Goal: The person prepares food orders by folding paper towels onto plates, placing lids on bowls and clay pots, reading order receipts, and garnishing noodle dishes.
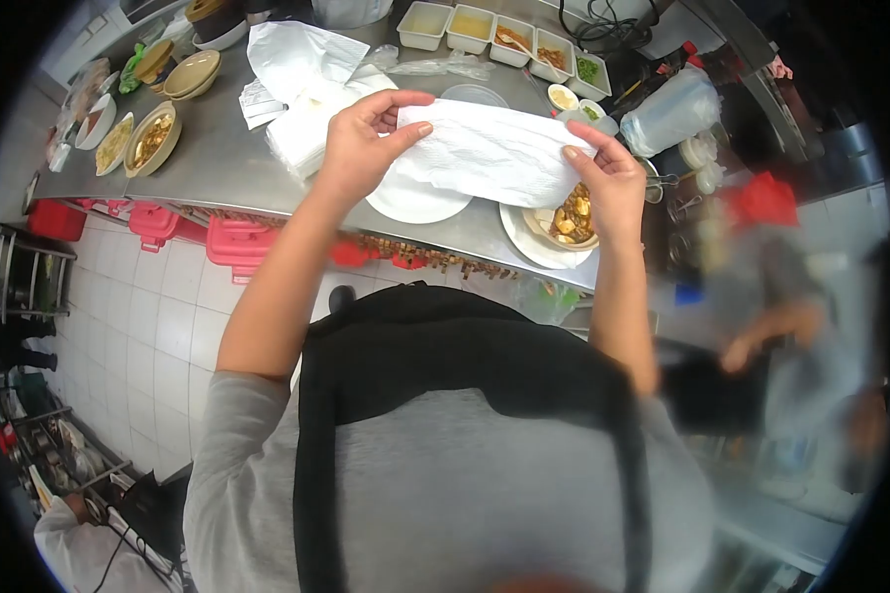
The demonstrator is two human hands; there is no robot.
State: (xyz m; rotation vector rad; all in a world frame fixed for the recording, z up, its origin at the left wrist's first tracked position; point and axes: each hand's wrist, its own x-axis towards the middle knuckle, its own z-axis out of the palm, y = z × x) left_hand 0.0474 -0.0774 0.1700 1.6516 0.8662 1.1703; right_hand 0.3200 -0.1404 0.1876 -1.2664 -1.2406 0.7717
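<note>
Between my two hands a white paper towel is stretched out above the counter. My left hand pinches its left end between thumb and fingers. At the other end my right hand grips the corner in the same way. Under the towel lies a white plate, partly covered by it. Below my right hand a bowl of food in brown sauce with pale cubes sits on another white plate. Left of the towel is a stack of white paper towels, partly in plastic wrap.
Several white containers of ingredients line the back of the steel counter. Filled bowls stand at the left. A plastic-covered container is at the right. A blurred co-worker is close on my right; another person is behind at lower left.
</note>
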